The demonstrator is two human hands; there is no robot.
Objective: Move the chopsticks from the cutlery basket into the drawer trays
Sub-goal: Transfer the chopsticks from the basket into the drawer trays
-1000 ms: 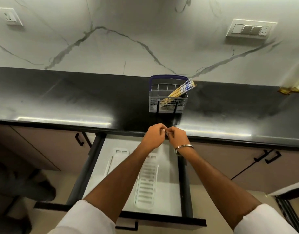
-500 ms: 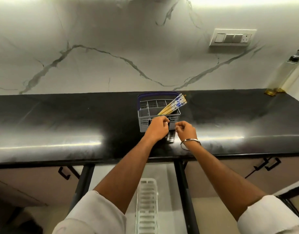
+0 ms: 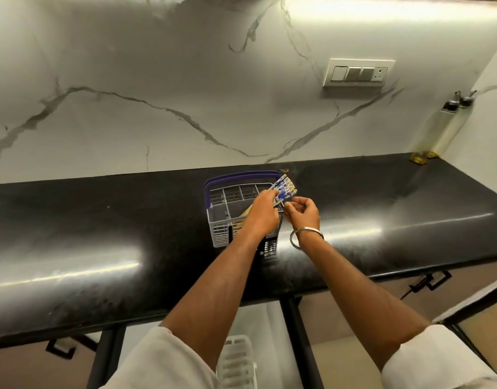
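A grey cutlery basket (image 3: 219, 217) with a purple handle stands on the black counter. A bundle of chopsticks (image 3: 283, 189) with blue-and-white patterned tops leans out of its right side. My left hand (image 3: 262, 213) is closed around the bundle just below the patterned tops. My right hand (image 3: 303, 211) sits right beside it, its fingertips pinched at the lower chopsticks; whether it grips one I cannot tell. Below the counter edge, the open drawer shows a white slotted tray (image 3: 236, 360) between my forearms.
The black countertop (image 3: 101, 234) stretches left and right of the basket. Two oil bottles (image 3: 438, 130) stand in the far right corner under a wall switch panel (image 3: 358, 73). Cabinet doors with black handles (image 3: 427, 282) flank the drawer.
My view has tilted up from the drawer to the counter. Both hands rose from the drawer front to the basket, and my left hand took hold of the chopstick bundle.
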